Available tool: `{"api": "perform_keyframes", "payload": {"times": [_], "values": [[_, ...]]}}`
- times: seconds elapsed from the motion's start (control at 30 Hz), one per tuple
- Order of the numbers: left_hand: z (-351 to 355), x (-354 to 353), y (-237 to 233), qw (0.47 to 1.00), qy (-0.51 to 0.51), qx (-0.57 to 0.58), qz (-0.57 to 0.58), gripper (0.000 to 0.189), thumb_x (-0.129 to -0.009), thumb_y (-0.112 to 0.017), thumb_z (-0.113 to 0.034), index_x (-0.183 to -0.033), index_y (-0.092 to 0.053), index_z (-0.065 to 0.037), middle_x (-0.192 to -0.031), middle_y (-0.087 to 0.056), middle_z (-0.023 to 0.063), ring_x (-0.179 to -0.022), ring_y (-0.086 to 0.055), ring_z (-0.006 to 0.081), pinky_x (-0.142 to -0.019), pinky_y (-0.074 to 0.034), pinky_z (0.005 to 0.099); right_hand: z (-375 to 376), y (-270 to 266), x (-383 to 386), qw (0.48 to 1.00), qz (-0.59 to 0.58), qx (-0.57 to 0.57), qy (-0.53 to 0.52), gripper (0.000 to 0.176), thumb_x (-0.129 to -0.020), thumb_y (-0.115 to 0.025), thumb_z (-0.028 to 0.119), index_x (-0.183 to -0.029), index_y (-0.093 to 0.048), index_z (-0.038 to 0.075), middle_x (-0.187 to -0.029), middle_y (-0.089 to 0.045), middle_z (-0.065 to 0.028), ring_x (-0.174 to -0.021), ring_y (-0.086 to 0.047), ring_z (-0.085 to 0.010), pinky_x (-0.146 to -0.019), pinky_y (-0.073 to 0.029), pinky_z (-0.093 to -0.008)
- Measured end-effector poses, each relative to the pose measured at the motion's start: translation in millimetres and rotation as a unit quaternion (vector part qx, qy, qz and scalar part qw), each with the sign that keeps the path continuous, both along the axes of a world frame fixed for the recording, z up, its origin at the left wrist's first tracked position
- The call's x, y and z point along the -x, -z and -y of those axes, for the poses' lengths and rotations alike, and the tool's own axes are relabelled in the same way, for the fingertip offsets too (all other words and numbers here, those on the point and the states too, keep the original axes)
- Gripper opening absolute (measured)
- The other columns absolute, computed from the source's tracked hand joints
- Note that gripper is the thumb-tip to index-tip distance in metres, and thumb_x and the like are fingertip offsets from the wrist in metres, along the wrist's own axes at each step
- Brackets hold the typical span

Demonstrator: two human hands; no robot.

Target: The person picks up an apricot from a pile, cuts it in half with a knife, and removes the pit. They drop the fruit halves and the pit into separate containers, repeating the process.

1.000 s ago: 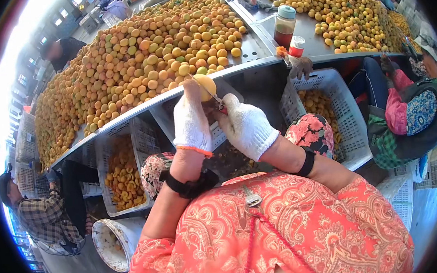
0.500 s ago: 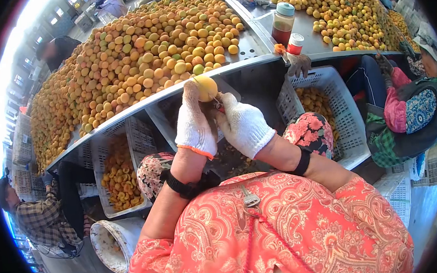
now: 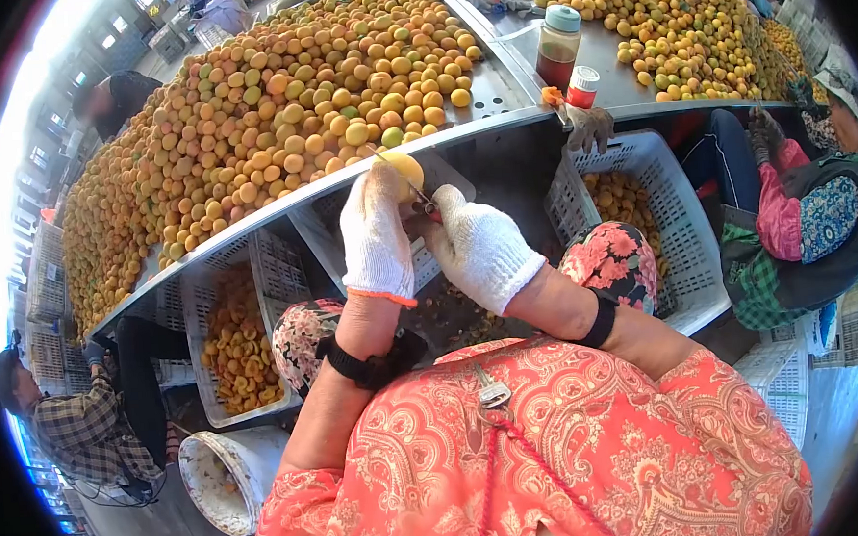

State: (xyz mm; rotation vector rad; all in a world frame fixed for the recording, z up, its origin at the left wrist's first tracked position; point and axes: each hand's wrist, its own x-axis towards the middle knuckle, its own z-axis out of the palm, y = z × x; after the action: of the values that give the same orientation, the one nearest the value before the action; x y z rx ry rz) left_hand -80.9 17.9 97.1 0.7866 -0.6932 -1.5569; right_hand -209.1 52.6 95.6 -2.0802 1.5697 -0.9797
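My left hand (image 3: 376,230), in a white knit glove with an orange cuff edge, is closed around a yellow apricot (image 3: 405,171) just off the table's front edge. My right hand (image 3: 477,245), also gloved in white, grips a small knife (image 3: 427,205). Its thin blade lies against the apricot, and a thin dark tip shows at the fruit's upper left. Most of the knife's handle is hidden in my fingers. Behind the apricot, a big heap of whole apricots (image 3: 282,110) covers the metal table (image 3: 498,118).
Crates of halved apricots (image 3: 240,348) and more fruit (image 3: 620,207) flank my knees. A bottle of dark liquid (image 3: 557,46), a red-and-white container (image 3: 582,87) and a dirty glove (image 3: 589,128) are at the table edge. A white bucket (image 3: 228,477) stands lower left. People sit on both sides.
My left hand has turned slightly and covers more of the apricot's left side. The knife blade shows more clearly against the fruit. The co-worker's gloved hand at right has shifted.
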Motion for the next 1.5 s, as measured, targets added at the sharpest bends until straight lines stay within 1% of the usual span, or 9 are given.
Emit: {"api": "perform_keyframes", "payload": {"times": [0.17, 0.3, 0.37, 0.53, 0.73, 0.9, 1.1, 1.3, 1.5], "values": [[1.6, -3.9, -9.4, 0.938, -0.072, 0.183, 0.284, 0.036, -0.102, -0.055, -0.036, -0.107, -0.062, -0.001, -0.089, -0.057, 0.0006, -0.081, -0.050, 0.0092, -0.070, -0.043, 0.0253, -5.1, -6.4, 3.0, 1.000, 0.029, 0.001, 0.003, 0.024, -0.094, -0.058, 0.023, -0.102, -0.052, 0.001, -0.068, -0.065, -0.0229, -0.067, -0.066, -0.0425, -0.058, -0.052, -0.0509], [-3.5, -0.6, -10.4, 0.969, -0.003, 0.162, 0.186, 0.035, -0.101, -0.057, -0.038, -0.108, -0.062, -0.004, -0.091, -0.060, 0.0020, -0.080, -0.054, 0.0120, -0.071, -0.045, 0.0270, -8.5, -3.7, 4.0, 0.997, 0.070, 0.002, -0.014, 0.025, -0.094, -0.057, 0.024, -0.104, -0.052, 0.002, -0.070, -0.065, -0.0229, -0.067, -0.066, -0.0425, -0.059, -0.052, -0.0514], [-13.9, 13.6, -17.1, 0.995, -0.016, -0.060, -0.072, 0.041, -0.097, -0.060, -0.045, -0.110, -0.059, -0.006, -0.097, -0.064, 0.0076, -0.083, -0.060, 0.0196, -0.074, -0.051, 0.0326, -9.4, -6.5, 0.5, 1.000, 0.025, -0.004, 0.000, 0.021, -0.092, -0.059, 0.015, -0.105, -0.050, 0.002, -0.071, -0.063, -0.0247, -0.071, -0.064, -0.0452, -0.058, -0.050, -0.0529], [-1.4, 2.0, 1.6, 0.998, -0.010, -0.031, -0.055, 0.041, -0.098, -0.060, -0.046, -0.110, -0.058, -0.006, -0.095, -0.064, 0.0091, -0.082, -0.060, 0.0212, -0.075, -0.051, 0.0343, -4.8, -0.6, 2.4, 1.000, 0.021, -0.003, 0.004, 0.023, -0.092, -0.061, 0.018, -0.105, -0.053, 0.002, -0.072, -0.062, -0.0261, -0.073, -0.064, -0.0439, -0.060, -0.052, -0.0485], [9.3, -21.1, 11.6, 0.990, 0.038, 0.061, 0.119, 0.040, -0.101, -0.053, -0.041, -0.107, -0.060, -0.002, -0.083, -0.066, 0.0086, -0.065, -0.064, 0.0165, -0.058, -0.053, 0.0284, 8.7, -11.6, 18.4, 0.939, 0.343, -0.007, -0.012, 0.021, -0.094, -0.067, 0.021, -0.093, -0.061, 0.001, -0.070, -0.061, -0.0123, -0.064, -0.058, -0.0166, -0.061, -0.049, -0.0329], [-2.4, 13.2, 26.4, 0.946, 0.120, 0.169, 0.251, 0.036, -0.103, -0.050, -0.022, -0.134, -0.049, -0.005, -0.086, -0.060, 0.0035, -0.064, -0.056, 0.0104, -0.055, -0.045, 0.0247, 35.3, -8.1, 21.4, 0.971, 0.229, -0.016, 0.066, 0.035, -0.094, -0.064, 0.038, -0.100, -0.064, 0.004, -0.084, -0.067, -0.0189, -0.082, -0.066, -0.0362, -0.072, -0.051, -0.0408], [20.1, 12.4, 51.8, 0.968, 0.119, 0.071, 0.208, 0.039, -0.102, -0.046, -0.017, -0.140, -0.044, -0.008, -0.082, -0.055, -0.0026, -0.059, -0.046, 0.0051, -0.050, -0.034, 0.0200, 68.4, 23.8, 14.7, 0.973, 0.179, -0.109, 0.098, 0.043, -0.092, -0.063, 0.045, -0.095, -0.065, 0.003, -0.085, -0.068, -0.0182, -0.081, -0.067, -0.0340, -0.073, -0.051, -0.0407], [48.7, -3.2, 85.9, 0.971, 0.116, 0.003, 0.210, 0.032, -0.103, -0.049, -0.031, -0.126, -0.053, -0.008, -0.079, -0.053, -0.0045, -0.057, -0.042, 0.0049, -0.048, -0.030, 0.0209, 103.4, 74.7, -8.7, 0.931, 0.304, -0.175, 0.101, 0.041, -0.093, -0.061, 0.043, -0.093, -0.067, 0.003, -0.083, -0.069, -0.0172, -0.082, -0.067, -0.0324, -0.076, -0.050, -0.0402], [60.9, -12.2, 141.4, 0.942, -0.022, 0.107, 0.318, 0.045, -0.104, -0.042, -0.045, -0.097, -0.058, -0.003, -0.076, -0.062, 0.0141, -0.061, -0.059, 0.0291, -0.059, -0.046, 0.0409, 115.8, 68.8, -35.8, 0.958, 0.166, -0.192, 0.134, 0.024, -0.095, -0.063, 0.025, -0.101, -0.068, 0.002, -0.089, -0.069, -0.0034, -0.078, -0.060, -0.0113, -0.071, -0.049, -0.0295]]}}
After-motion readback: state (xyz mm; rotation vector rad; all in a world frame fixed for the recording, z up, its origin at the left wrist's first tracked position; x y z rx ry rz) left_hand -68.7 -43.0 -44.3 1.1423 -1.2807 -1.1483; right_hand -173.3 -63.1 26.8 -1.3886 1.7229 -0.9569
